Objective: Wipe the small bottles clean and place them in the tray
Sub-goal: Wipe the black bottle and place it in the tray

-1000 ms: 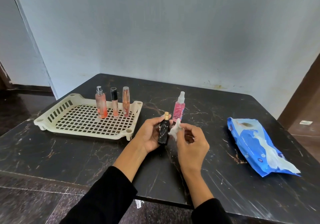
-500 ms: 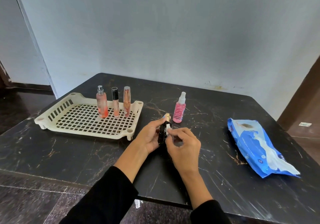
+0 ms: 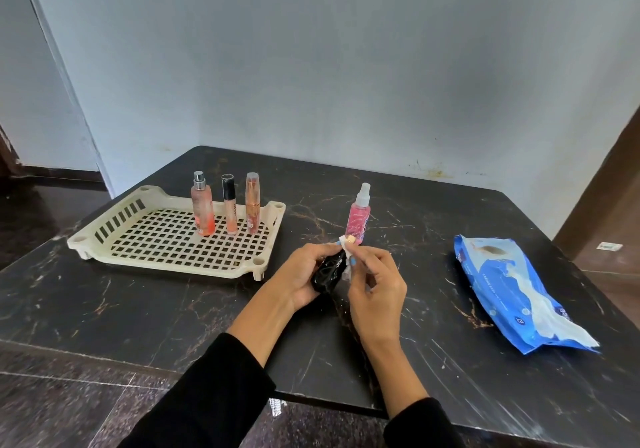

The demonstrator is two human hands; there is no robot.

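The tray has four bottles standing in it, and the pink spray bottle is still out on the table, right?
Not quite. The head view shows three bottles standing in the tray, not four. The pink spray bottle is indeed still out on the table.

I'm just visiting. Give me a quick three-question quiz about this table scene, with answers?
1. How many bottles stand in the tray?
2. True or false: the pink spray bottle stands in the tray.
3. The right hand pinches: A) wipe B) cap C) packet

Key:
1. Three.
2. False; it stands on the table, outside the tray.
3. A; it rubs the black bottle, which the left hand holds.
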